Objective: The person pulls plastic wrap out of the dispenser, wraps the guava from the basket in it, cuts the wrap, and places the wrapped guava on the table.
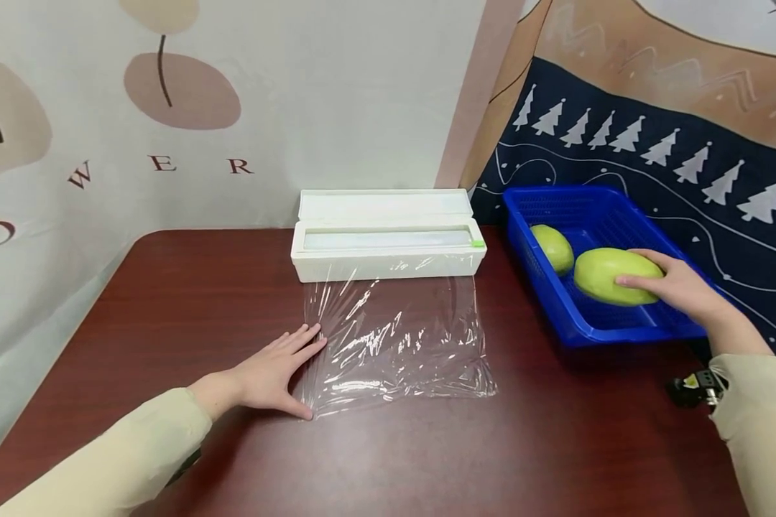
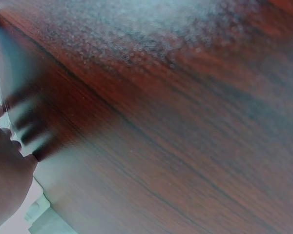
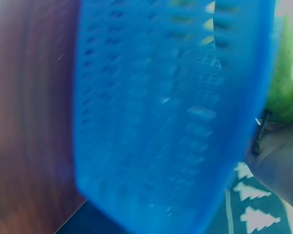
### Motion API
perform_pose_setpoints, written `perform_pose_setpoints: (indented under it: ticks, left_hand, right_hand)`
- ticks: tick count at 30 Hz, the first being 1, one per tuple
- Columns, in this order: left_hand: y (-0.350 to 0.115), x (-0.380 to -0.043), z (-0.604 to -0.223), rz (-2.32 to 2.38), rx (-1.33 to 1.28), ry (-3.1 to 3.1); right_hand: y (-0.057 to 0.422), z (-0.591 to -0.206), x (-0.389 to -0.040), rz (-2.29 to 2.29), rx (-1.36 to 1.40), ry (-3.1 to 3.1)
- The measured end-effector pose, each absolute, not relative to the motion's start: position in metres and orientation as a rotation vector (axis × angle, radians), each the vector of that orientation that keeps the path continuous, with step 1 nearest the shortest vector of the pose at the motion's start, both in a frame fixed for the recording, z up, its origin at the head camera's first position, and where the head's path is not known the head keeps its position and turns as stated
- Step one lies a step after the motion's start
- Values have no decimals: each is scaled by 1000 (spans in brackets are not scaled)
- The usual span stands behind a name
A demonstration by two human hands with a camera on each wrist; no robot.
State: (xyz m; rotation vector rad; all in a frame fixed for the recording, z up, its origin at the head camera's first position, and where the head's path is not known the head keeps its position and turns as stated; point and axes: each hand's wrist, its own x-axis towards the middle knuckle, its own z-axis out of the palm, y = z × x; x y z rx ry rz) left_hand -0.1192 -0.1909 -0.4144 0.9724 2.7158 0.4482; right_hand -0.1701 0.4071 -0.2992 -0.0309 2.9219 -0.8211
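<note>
Gripped the large green fruit (image 1: 603, 278) with the right hand (image 1: 674, 286) in or just above the blue basket (image 1: 634, 334), rested the spread left hand (image 1: 266, 373) at the left edge of the clear film (image 1: 401, 345), and probably needed firm hold there, light pressure here.

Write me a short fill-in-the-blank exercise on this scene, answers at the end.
1. The right hand grips a green fruit at the ____ basket.
2. In that basket, the count of other fruit is ____.
3. In the head view, the left hand lies at the clear film's ____ edge.
4. The white box's lid isn't closed but ____.

Missing words: blue; one; left; open.
</note>
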Motion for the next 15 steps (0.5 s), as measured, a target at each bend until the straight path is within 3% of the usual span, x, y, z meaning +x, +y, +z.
perform_pose_setpoints:
  ticks: [15]
  left_hand:
    - [-190,-118,-412,455,958,2707]
  right_hand:
    - [313,-257,-167,-1153,-255,2888]
